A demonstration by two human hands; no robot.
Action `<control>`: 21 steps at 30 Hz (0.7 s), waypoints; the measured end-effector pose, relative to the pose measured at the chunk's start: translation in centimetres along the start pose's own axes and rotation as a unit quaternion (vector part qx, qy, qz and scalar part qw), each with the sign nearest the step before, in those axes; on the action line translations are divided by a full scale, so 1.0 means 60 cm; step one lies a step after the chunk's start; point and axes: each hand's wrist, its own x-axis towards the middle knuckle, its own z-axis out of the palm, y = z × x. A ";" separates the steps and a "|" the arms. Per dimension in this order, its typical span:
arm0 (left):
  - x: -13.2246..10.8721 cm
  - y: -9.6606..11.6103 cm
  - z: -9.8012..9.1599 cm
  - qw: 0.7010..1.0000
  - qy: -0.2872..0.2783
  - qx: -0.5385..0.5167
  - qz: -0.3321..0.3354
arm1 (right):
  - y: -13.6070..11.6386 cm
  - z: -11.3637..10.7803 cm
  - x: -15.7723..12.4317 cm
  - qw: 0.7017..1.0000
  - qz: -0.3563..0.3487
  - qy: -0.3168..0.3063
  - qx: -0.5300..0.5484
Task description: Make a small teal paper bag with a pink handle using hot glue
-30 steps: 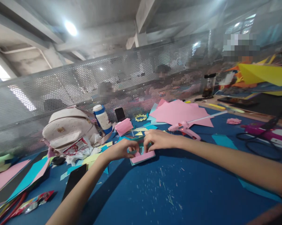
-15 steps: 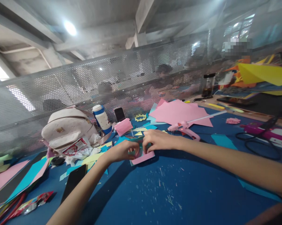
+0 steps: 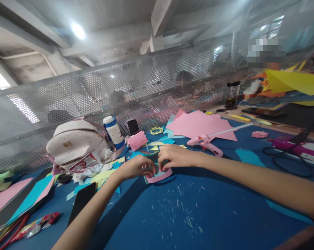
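In the middle of the blue table, both hands are at a small folded paper piece (image 3: 160,177), pink along its near side and pale green inside. My left hand (image 3: 139,166) has its fingers curled around the left part of the paper. My right hand (image 3: 174,156) reaches in from the right, its thumb and fingers bent down and closed on the paper. The fingertips of the two hands nearly meet and hide part of the piece. A pink glue gun (image 3: 205,143) with a clear stick lies just beyond my right forearm.
Behind my left hand stand a pale backpack (image 3: 74,142), a bottle (image 3: 113,132) and a propped phone (image 3: 133,127). Pink sheets (image 3: 198,124) lie at the back. A dark phone (image 3: 82,201) is beside my left forearm. A purple power strip (image 3: 297,147) with a black cable sits right.
The near pink edge of the paper now bows outward in a curve, where it was straighter before. My left fingers have shifted slightly; the arms have hardly moved.
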 end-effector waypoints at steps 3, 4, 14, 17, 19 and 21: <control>0.000 0.003 0.002 1.000 0.004 -0.006 -0.002 | -0.002 0.000 -0.001 1.000 0.010 0.003 0.008; 0.000 0.003 0.004 1.000 0.015 -0.009 -0.007 | -0.002 0.000 -0.001 1.000 0.016 0.003 0.013; 0.006 0.003 0.020 0.993 0.085 -0.015 -0.085 | -0.007 -0.001 -0.003 0.996 0.060 0.024 0.060; 0.010 0.000 0.021 0.994 0.076 -0.013 -0.072 | -0.004 0.002 -0.003 0.998 0.033 0.019 0.042; 0.011 -0.002 0.023 0.995 0.069 -0.012 -0.064 | -0.003 0.003 -0.004 0.999 0.007 0.012 0.029; 0.012 -0.004 0.024 0.996 0.065 -0.003 -0.060 | -0.003 0.004 -0.005 1.000 -0.022 0.003 0.015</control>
